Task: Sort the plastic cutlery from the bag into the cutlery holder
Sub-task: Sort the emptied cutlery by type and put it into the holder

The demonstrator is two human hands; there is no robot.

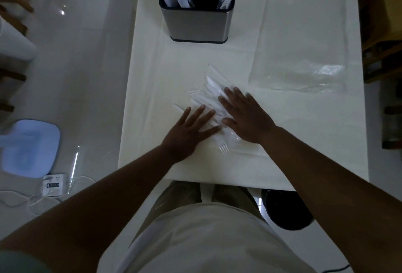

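A loose pile of white plastic cutlery (212,90) lies on the white table (165,72), with knives fanned out at the top and a fork (223,147) sticking out at the near side. My left hand (189,131) lies flat with straight fingers on the pile's left part. My right hand (244,116) presses flat on its right part. The steel cutlery holder (198,23) stands at the far middle, with knives and spoons in its left compartment and forks in its right. The clear plastic bag (304,40) lies flat at the right.
The table's near edge (217,182) is just in front of my body. On the floor to the left are a pale blue lid (28,146) and a white power strip (53,183) with cables. A dark round object (287,207) sits under the table's right side.
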